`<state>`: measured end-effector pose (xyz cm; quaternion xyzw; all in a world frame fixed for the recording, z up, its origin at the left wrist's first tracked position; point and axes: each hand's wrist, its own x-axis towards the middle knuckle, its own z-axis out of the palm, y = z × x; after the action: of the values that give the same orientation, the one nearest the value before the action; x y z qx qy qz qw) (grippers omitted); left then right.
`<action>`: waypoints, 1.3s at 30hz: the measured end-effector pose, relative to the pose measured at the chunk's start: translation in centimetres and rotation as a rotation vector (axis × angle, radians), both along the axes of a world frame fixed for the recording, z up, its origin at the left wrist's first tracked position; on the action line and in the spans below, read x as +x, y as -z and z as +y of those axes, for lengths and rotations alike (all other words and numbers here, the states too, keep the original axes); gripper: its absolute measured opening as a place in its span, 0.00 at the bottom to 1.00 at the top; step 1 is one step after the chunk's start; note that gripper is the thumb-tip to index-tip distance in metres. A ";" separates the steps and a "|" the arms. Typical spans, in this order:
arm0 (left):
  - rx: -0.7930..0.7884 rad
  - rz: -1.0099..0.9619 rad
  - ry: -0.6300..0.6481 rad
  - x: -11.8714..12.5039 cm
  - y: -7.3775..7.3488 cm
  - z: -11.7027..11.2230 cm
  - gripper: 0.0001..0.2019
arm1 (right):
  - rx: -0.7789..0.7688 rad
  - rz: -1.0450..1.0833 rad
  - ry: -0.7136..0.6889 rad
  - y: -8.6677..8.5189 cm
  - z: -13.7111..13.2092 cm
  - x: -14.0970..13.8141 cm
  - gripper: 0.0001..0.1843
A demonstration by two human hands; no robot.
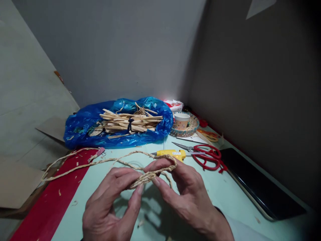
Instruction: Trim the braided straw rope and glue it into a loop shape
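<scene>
A long braided straw cord (82, 164) trails over the table from the left and ends in a small coil (155, 172) between my hands. My left hand (112, 204) pinches the coil with thumb and fingers from the left. Closed on the coil's right side is my right hand (185, 190), its fingers curled over the loop. Both hands hover just above the pale green table top (225, 197).
A blue plastic bag (82, 129) with a tied bundle of straw strips (130, 122) lies at the back. A yellow glue gun (173, 154), red scissors (208, 155), a paper cup (182, 120) in a woven dish and a dark tablet (258, 187) lie right. Red strip (50, 201) at left.
</scene>
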<state>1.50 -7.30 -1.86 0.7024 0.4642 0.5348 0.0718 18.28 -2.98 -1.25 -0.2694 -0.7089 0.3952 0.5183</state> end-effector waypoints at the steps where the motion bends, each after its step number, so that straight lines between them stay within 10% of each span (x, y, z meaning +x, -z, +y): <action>1: -0.006 0.000 0.006 0.0 0.0 0.0 0.17 | 0.004 0.000 -0.005 0.0 0.0 0.0 0.05; 39: -0.060 0.251 0.117 -0.1 -1.0 0.6 0.10 | -0.169 0.045 -0.101 -0.7 1.9 1.1 0.04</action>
<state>1.44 -6.65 -0.84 0.7873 0.4436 0.4233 0.0651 19.37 -1.09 -0.58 -0.2671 -0.6738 0.4855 0.4889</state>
